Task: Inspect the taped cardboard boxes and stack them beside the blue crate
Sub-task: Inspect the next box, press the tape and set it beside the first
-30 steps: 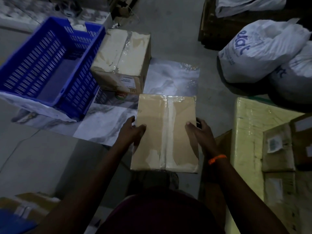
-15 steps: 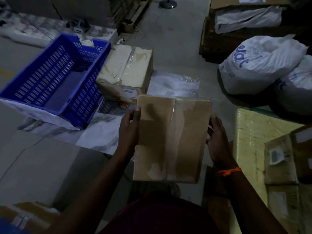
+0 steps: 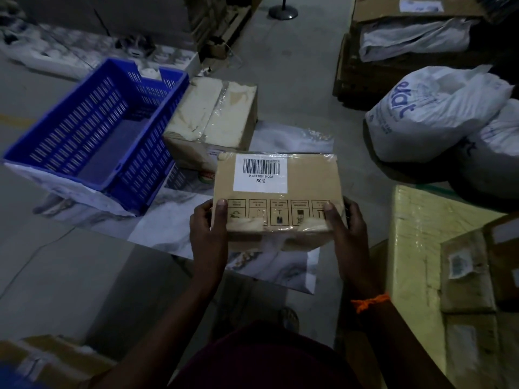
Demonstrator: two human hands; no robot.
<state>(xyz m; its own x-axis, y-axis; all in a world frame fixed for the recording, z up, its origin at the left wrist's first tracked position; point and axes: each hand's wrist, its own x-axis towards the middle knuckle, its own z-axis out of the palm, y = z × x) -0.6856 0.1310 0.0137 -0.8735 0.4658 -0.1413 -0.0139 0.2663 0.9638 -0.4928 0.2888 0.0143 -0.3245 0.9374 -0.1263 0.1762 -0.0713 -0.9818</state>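
Crate (image 3: 140,175), blue, sits on a marble-print sheet (image 3: 174,220) on the floor, left of centre. Box #1 (image 3: 213,119) is parked just beside its right wall, tape seam up; prob the stack base. Can't tell if they touch.

Box #2 (image 3: 280,203) is held off the floor, nearer the person, label face tilted up toward the eyes. Reads as inspection, not placing.

Left hand (image 3: 207,234) and right hand (image 3: 348,234) each wrap a lower corner, thumbs (image 3: 220,217) on the front, fingers behind. Grip is low so barcode label (image 3: 261,172) and handling icons (image 3: 278,213) stay visible.

Tape (image 3: 311,227) on the lower edge is wrinkled; lifting or not, can't tell.

Next imo: onto box #1, squared up.
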